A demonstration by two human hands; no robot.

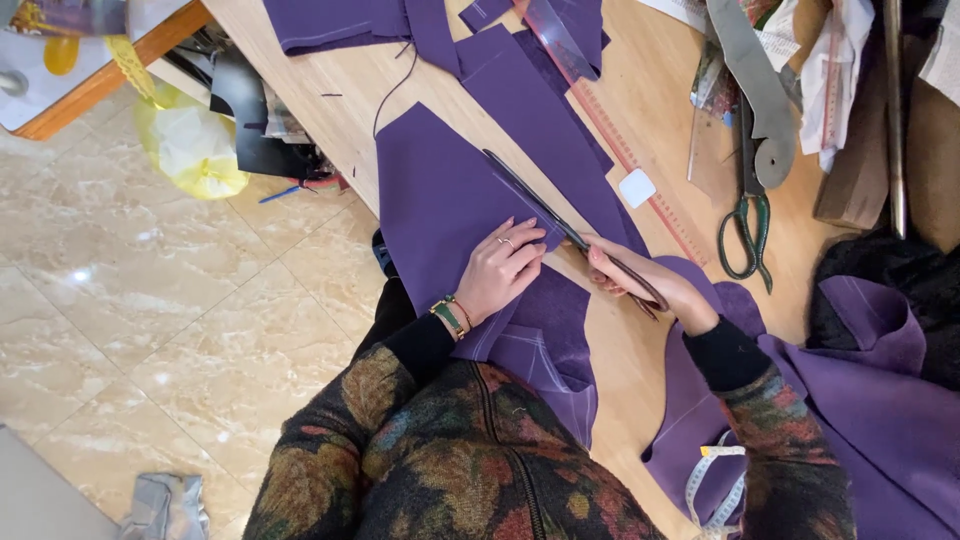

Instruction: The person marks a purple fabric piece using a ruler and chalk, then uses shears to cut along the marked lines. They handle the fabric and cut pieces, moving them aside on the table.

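At the tabletop's (330, 70) near edge, purple cloth (440, 200) pinned flat under the spread left hand (500, 270); right hand (640, 280) closed round shears (560, 225), blades cutting away. Best to press close beside the blade, cut slowly, follow the chalk line.

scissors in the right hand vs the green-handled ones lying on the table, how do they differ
The scissors in the right hand are gripped, blades lying on the purple fabric; the green-handled scissors lie untouched on the bare wooden table. The first look dark and long-bladed, handles hidden by the hand; the second show their green loops. Both are fabric shears.
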